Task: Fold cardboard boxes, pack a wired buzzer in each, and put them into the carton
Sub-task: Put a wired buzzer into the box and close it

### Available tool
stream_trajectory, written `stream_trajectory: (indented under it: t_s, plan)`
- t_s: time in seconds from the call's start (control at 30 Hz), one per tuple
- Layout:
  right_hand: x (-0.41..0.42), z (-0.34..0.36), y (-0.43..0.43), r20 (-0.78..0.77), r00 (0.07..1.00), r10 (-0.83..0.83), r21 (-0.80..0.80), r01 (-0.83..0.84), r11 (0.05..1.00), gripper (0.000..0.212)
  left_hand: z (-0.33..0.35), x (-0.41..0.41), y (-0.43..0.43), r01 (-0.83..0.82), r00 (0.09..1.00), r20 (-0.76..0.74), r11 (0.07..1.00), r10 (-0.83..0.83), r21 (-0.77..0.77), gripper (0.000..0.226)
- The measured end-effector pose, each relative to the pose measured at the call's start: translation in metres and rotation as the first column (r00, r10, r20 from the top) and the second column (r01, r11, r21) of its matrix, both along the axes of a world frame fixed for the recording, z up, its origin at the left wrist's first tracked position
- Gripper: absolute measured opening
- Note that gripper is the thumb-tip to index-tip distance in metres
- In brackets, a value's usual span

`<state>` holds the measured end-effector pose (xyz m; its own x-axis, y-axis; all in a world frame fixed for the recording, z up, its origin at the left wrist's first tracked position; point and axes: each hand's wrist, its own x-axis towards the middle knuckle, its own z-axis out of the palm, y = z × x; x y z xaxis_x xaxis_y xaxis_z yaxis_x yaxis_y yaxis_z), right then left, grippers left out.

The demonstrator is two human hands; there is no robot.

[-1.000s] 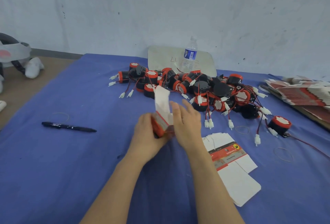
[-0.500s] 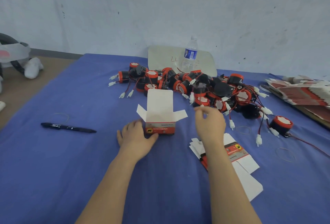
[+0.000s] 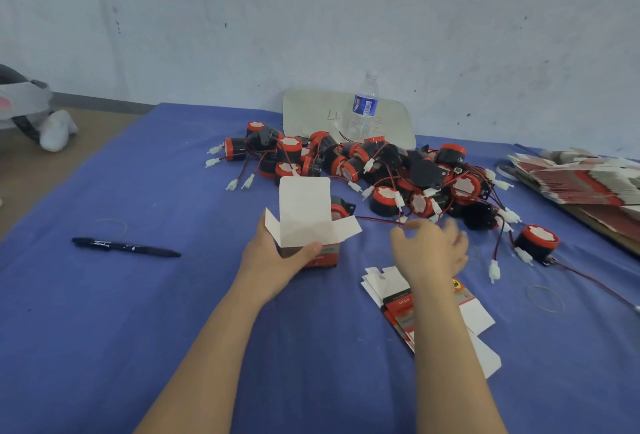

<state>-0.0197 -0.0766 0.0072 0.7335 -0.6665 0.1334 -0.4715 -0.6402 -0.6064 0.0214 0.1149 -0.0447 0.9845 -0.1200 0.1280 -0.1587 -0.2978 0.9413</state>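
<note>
Now, on the head camera, I am watching the left hand (image 3: 273, 260) gripping the open box (image 3: 304, 212), which is standing on the blue cloth (image 3: 104, 329) with its flaps up. The right hand (image 3: 431, 253), blurred, is pinching a taut red wire (image 3: 377, 220) running to a buzzer (image 3: 341, 209) just behind the box. More buzzers are lying in a pile (image 3: 398, 170) beyond, and flat boxes (image 3: 391, 295) are lying under the right forearm.
</note>
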Motion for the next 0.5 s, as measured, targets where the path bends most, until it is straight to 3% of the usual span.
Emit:
stream_trajectory:
  t_s: [0.1,0.2,0.27,0.37,0.43,0.5]
  plan:
    - [0.004,-0.002,0.003,0.350,0.935,-0.060,-0.117,0.107,0.987,0.023,-0.001,0.001,0.001,0.030,0.999,0.039,0.997,-0.033,0.064,0.063]
    - [0.017,0.002,0.011,0.510,0.845,0.161,-0.117,-0.117,0.986,0.029,0.000,0.003,0.002,-0.025,0.997,0.071,0.999,0.026,-0.022,0.053]
    - [0.027,-0.002,0.020,0.433,0.857,0.280,0.011,-0.315,0.949,0.038,0.005,0.006,0.007,-0.191,0.972,0.107,0.970,0.208,-0.153,0.036]
    - [0.043,-0.017,0.031,0.279,0.891,0.358,0.077,-0.393,0.916,0.050,0.011,0.009,0.018,-0.413,0.881,0.061,0.825,0.469,-0.386,0.028]
    - [0.055,-0.025,0.038,0.156,0.893,0.421,0.018,-0.429,0.903,0.058,0.011,0.010,0.022,-0.458,0.857,0.013,0.771,0.515,-0.442,0.036]
    - [0.066,-0.030,0.044,-0.012,0.893,0.450,-0.061,-0.449,0.891,0.065,0.010,0.009,0.020,-0.451,0.868,-0.017,0.775,0.496,-0.442,0.043]
